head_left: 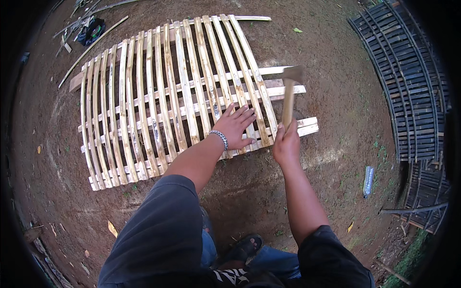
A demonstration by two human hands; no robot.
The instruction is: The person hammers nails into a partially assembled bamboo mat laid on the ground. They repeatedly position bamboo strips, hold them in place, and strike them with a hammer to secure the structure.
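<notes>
A slatted panel of pale split-bamboo or wooden strips (178,79) lies on the ground before me, its many narrow slats crossing several longer rails. My left hand (235,127) rests palm down with fingers spread on the slats near the panel's right end, a chain bracelet round its wrist. My right hand (287,144) is closed round the wooden handle of a hatchet (288,98). The hatchet stands upright, its slightly blurred metal head raised just right of the last slat. Rail ends (307,126) stick out past the slats beside my right hand.
Dark slatted panels (408,91) lie along the right side. A clear plastic bottle (369,182) is on the bare soil near them. At the far left lie loose strips (96,48) and a dark bag (91,32). My sandalled foot (245,247) is close below the panel.
</notes>
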